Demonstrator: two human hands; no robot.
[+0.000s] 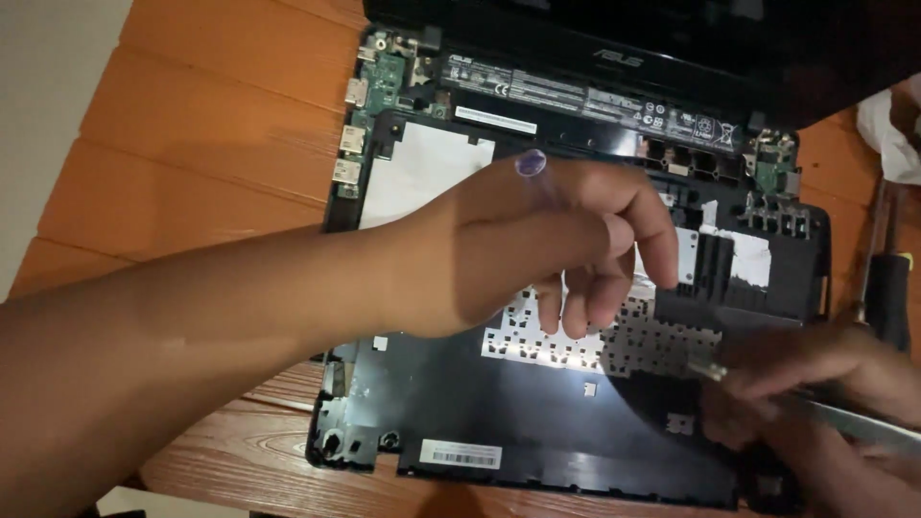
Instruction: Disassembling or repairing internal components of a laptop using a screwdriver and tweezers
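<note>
Pinched between the fingers of the right hand (825,369) is a slim metal tool (815,408), its tip over the black laptop shell (537,422) at the lower right. The left hand (537,249) grips a purple-capped screwdriver (531,163), fingers curled down over the perforated plate (614,345). The opened laptop lies on an orange wooden table (192,144); another screwdriver (887,288) rests at the right edge.

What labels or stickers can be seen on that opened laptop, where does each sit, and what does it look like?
Long battery label: far edge of the laptop base, a dark strip with small white print and symbols.
Narrow white sticker: just below that strip, towards the left.
Barcode sticker: near edge of the base, a small white rectangle with black bars.
Silver logo: on the black lid at the top.
No screen or package shows.
</note>
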